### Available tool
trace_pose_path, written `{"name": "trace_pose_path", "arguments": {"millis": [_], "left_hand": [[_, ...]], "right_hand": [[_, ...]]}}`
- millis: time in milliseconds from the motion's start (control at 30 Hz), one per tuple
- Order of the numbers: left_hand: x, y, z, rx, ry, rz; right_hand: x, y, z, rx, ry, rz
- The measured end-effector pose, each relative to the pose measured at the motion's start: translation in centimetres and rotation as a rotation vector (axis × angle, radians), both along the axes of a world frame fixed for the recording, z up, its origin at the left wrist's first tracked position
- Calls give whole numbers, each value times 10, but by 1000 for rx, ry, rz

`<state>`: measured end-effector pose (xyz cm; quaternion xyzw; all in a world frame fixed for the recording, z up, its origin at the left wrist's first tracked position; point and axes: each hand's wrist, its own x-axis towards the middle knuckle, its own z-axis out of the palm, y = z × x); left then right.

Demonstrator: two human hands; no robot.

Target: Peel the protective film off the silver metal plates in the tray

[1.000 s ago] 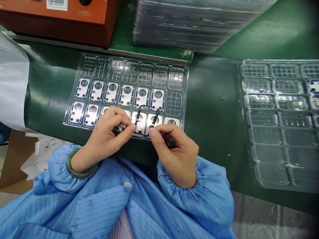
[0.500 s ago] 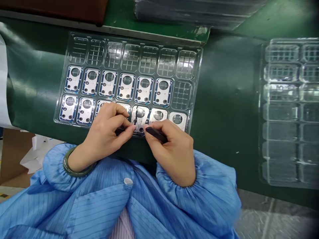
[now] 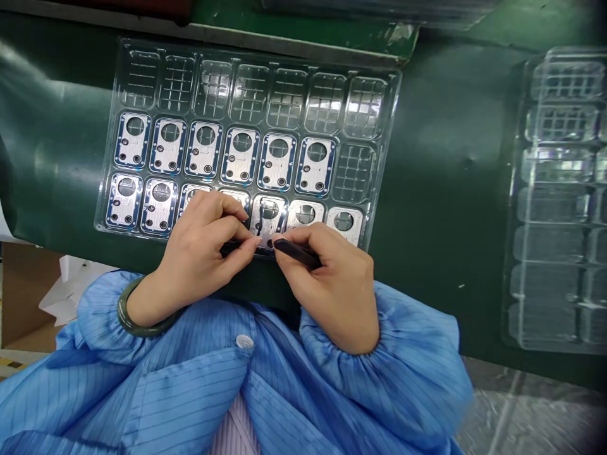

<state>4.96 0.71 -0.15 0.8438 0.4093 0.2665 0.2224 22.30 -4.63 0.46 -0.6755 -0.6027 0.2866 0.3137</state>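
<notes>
Green matting [image 3: 436, 253] bears a plastic tray [image 3: 386, 136] holding at least eight blue-bordered metal plates [image 3: 315, 165], two plainer at near right, where left hand [image 3: 199, 246] pinches narrowly, contents unclear, and right hand [image 3: 336, 284] grips a black tool [image 3: 298, 253].

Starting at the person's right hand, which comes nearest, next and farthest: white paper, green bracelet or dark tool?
1. Dark tool: held in the right hand.
2. Green bracelet: across to the left.
3. White paper: far left, beyond the bracelet.
</notes>
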Motion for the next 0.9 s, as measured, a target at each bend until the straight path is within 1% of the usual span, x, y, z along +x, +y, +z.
{"name": "trace_pose_path", "arguments": {"millis": [300,900], "left_hand": [[0,-1,-1,-6,26,12],[-2,0,-4,42,69,-24]], "right_hand": [[-1,1,0,-9,3,-6],[-1,1,-1,-3,-43,5]]}}
